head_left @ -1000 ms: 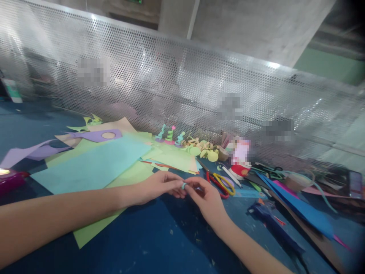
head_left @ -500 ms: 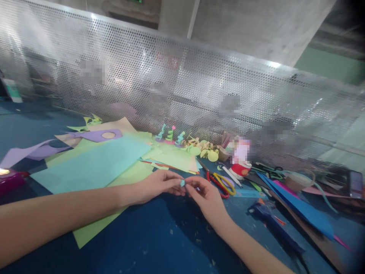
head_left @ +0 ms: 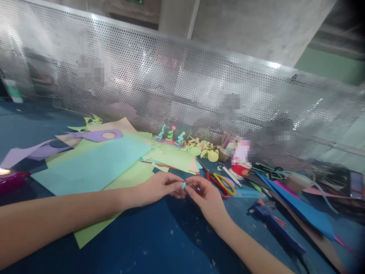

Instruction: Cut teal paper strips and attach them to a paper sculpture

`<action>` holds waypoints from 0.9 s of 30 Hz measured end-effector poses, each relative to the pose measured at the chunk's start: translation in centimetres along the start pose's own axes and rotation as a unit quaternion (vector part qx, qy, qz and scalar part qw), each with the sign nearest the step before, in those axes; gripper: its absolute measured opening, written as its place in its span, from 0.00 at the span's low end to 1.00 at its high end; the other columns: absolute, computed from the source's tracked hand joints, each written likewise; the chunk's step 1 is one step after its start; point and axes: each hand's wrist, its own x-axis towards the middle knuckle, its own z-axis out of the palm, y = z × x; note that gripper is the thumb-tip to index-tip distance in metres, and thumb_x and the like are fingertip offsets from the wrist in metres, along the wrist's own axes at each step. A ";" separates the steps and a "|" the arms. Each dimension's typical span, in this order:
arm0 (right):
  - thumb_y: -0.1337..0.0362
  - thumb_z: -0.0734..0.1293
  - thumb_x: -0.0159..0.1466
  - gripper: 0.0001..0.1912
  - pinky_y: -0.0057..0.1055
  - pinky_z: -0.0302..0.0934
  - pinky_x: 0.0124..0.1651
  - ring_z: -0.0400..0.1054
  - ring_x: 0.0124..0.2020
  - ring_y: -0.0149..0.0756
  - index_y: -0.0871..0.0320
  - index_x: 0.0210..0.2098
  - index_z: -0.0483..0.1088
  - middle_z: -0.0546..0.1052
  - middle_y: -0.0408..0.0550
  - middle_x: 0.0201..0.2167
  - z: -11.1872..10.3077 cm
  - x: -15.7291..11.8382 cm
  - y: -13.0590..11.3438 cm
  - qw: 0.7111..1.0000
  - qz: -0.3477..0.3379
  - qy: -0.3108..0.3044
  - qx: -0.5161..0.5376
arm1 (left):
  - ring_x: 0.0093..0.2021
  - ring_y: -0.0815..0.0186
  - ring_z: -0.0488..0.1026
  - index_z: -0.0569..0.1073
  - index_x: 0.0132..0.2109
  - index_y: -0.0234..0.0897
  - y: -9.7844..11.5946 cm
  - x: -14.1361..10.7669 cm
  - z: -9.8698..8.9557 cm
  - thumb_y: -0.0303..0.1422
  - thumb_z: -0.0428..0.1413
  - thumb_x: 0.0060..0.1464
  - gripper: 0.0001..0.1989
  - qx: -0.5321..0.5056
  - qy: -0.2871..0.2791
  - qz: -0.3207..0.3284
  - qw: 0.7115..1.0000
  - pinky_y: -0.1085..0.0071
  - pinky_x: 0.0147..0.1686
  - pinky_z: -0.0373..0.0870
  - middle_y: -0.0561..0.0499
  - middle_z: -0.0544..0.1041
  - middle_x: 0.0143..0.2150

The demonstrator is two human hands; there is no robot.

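A tiny light-blue piece of paper [head_left: 184, 185] is pinched between my two hands, above the blue table. My left hand [head_left: 159, 187] grips it from the left between thumb and fingers. From the right, my right hand [head_left: 203, 192] holds it with thumb and forefinger. Its exact shape is too small and too covered by fingertips to make out. Just beyond my right hand lie red-handled scissors [head_left: 218, 187] and yellow-handled scissors [head_left: 226, 183]. A large light-blue sheet [head_left: 94, 163] rests on green sheets near my left forearm.
Small curled-paper trees [head_left: 170, 135] stand before the perforated metal screen [head_left: 128, 76]. Yellow paper scraps [head_left: 209, 150] lie to their right. A dark-blue glue gun [head_left: 276, 228], blue paper [head_left: 299, 209] and a red cup [head_left: 240, 170] are on the right. Purple offcuts [head_left: 94, 135] lie at left.
My fingers have shifted slightly around the light-blue paper piece, which has turned a little and sits slightly lower. Both forearms stay nearly where they were.
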 end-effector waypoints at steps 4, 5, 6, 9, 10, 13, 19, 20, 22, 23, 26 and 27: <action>0.64 0.65 0.57 0.08 0.30 0.63 0.35 0.68 0.31 0.33 0.58 0.37 0.69 0.72 0.44 0.28 0.0 -0.1 0.0 1.000 -0.013 -0.006 -0.013 | 0.40 0.63 0.75 0.73 0.43 0.35 -0.1 0.0 0.0 0.40 0.53 0.53 0.15 0.016 0.004 0.010 1.000 0.65 0.44 0.69 0.47 0.77 0.40; 0.64 0.65 0.57 0.08 0.30 0.63 0.35 0.68 0.30 0.33 0.58 0.37 0.69 0.72 0.44 0.28 0.0 -0.1 0.0 1.000 -0.016 -0.006 -0.016 | 0.40 0.63 0.75 0.73 0.44 0.35 0.0 0.0 0.1 0.40 0.53 0.53 0.15 0.021 0.003 0.012 1.000 0.66 0.44 0.69 0.47 0.77 0.41; 0.64 0.65 0.57 0.08 0.30 0.64 0.35 0.68 0.30 0.33 0.58 0.37 0.69 0.72 0.44 0.28 0.0 -0.1 0.0 1.000 -0.018 -0.006 -0.018 | 0.41 0.63 0.75 0.73 0.44 0.36 0.0 -0.1 0.1 0.40 0.53 0.53 0.15 0.028 0.002 0.014 0.999 0.66 0.44 0.69 0.47 0.77 0.41; 0.64 0.65 0.57 0.08 0.31 0.64 0.36 0.68 0.31 0.34 0.58 0.37 0.68 0.72 0.44 0.28 0.1 0.0 -0.1 1.000 -0.021 -0.008 -0.019 | 0.40 0.64 0.75 0.73 0.44 0.37 0.2 -0.2 0.1 0.39 0.54 0.53 0.15 0.056 0.013 0.016 0.998 0.68 0.43 0.69 0.48 0.78 0.39; 0.64 0.65 0.57 0.08 0.31 0.65 0.36 0.68 0.31 0.34 0.58 0.37 0.68 0.72 0.45 0.28 0.1 -0.1 -0.2 1.000 -0.022 -0.009 -0.018 | 0.39 0.65 0.75 0.74 0.44 0.37 0.2 -0.3 0.1 0.39 0.54 0.52 0.14 0.064 0.020 0.017 0.998 0.68 0.42 0.69 0.49 0.78 0.39; 0.64 0.65 0.57 0.07 0.32 0.65 0.37 0.68 0.32 0.35 0.58 0.36 0.68 0.72 0.45 0.29 0.2 -0.2 -0.3 0.999 -0.029 -0.008 -0.019 | 0.38 0.66 0.75 0.74 0.43 0.38 0.1 -0.3 0.1 0.39 0.53 0.53 0.13 0.083 0.034 0.020 0.996 0.70 0.41 0.69 0.50 0.78 0.38; 0.65 0.65 0.57 0.06 0.32 0.65 0.37 0.68 0.32 0.35 0.58 0.35 0.68 0.72 0.46 0.30 0.3 -0.3 -0.6 0.998 -0.041 -0.016 -0.038 | 0.37 0.65 0.74 0.74 0.42 0.38 -0.2 -0.3 0.2 0.39 0.53 0.52 0.13 0.102 0.053 0.022 0.993 0.71 0.39 0.69 0.51 0.78 0.37; 0.65 0.65 0.58 0.06 0.32 0.65 0.37 0.69 0.32 0.35 0.58 0.35 0.68 0.72 0.46 0.30 0.3 -0.3 -0.6 0.998 -0.041 -0.018 -0.038 | 0.37 0.65 0.74 0.74 0.42 0.38 -0.3 -0.3 0.2 0.39 0.53 0.52 0.13 0.104 0.053 0.023 0.993 0.71 0.39 0.69 0.51 0.78 0.37; 0.64 0.64 0.58 0.06 0.32 0.65 0.37 0.69 0.32 0.35 0.58 0.36 0.68 0.72 0.46 0.30 0.4 -0.3 -0.6 0.999 -0.039 -0.021 -0.031 | 0.37 0.65 0.74 0.74 0.42 0.38 -0.5 -0.3 0.2 0.38 0.53 0.52 0.12 0.118 0.058 0.027 0.991 0.72 0.38 0.68 0.51 0.78 0.37; 0.64 0.64 0.59 0.06 0.31 0.65 0.38 0.69 0.33 0.34 0.58 0.36 0.68 0.72 0.46 0.30 0.4 -0.3 -0.7 0.999 -0.038 -0.023 -0.026 | 0.37 0.65 0.74 0.74 0.42 0.38 -0.5 -0.3 0.2 0.38 0.52 0.53 0.12 0.130 0.062 0.029 0.989 0.72 0.38 0.68 0.51 0.78 0.37; 0.63 0.64 0.59 0.07 0.29 0.65 0.37 0.69 0.32 0.33 0.58 0.36 0.68 0.72 0.45 0.31 0.3 -0.3 -0.6 0.999 -0.029 -0.022 -0.021 | 0.35 0.66 0.73 0.74 0.41 0.39 -0.5 -0.5 0.3 0.38 0.51 0.53 0.12 0.181 0.079 0.038 0.980 0.74 0.35 0.67 0.53 0.78 0.35; 0.62 0.65 0.59 0.07 0.29 0.65 0.36 0.69 0.31 0.32 0.58 0.36 0.68 0.73 0.45 0.31 0.3 -0.3 -0.6 0.999 -0.026 -0.020 -0.024 | 0.34 0.67 0.73 0.74 0.41 0.40 -0.4 -0.6 0.3 0.38 0.51 0.53 0.11 0.198 0.083 0.041 0.976 0.74 0.35 0.67 0.53 0.77 0.34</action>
